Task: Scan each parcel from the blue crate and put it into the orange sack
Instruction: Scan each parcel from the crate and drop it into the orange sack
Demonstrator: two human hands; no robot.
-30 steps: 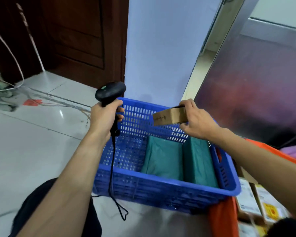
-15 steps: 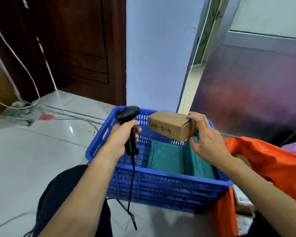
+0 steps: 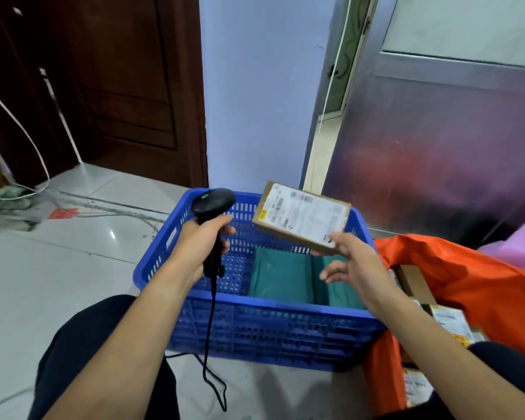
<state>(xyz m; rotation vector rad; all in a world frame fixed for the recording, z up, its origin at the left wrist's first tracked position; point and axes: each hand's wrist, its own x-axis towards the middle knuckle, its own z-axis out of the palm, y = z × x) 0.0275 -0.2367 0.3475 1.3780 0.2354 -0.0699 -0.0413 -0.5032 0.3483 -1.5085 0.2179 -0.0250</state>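
Observation:
My left hand (image 3: 199, 242) grips a black corded barcode scanner (image 3: 213, 204) over the left part of the blue crate (image 3: 273, 328). My right hand (image 3: 353, 266) pinches the near corner of a brown cardboard parcel (image 3: 300, 216) with thumb and forefinger; its other fingers are spread. The parcel hangs above the crate, tilted, with its white shipping label facing me. The scanner head sits just left of the parcel. Two teal mailer bags (image 3: 281, 275) lie inside the crate. The orange sack (image 3: 467, 280) gapes open at the right, with several labelled boxes (image 3: 449, 321) inside.
The crate stands on a pale tiled floor (image 3: 58, 283) against a lilac wall. A dark wooden door is at the back left, with white cables (image 3: 28, 140) trailing down. A metal panel stands behind the sack. My dark-trousered knees flank the crate.
My right hand has turned the parcel over, so its labelled face now points at me, and has shifted to a corner pinch. The scanner has stayed beside it.

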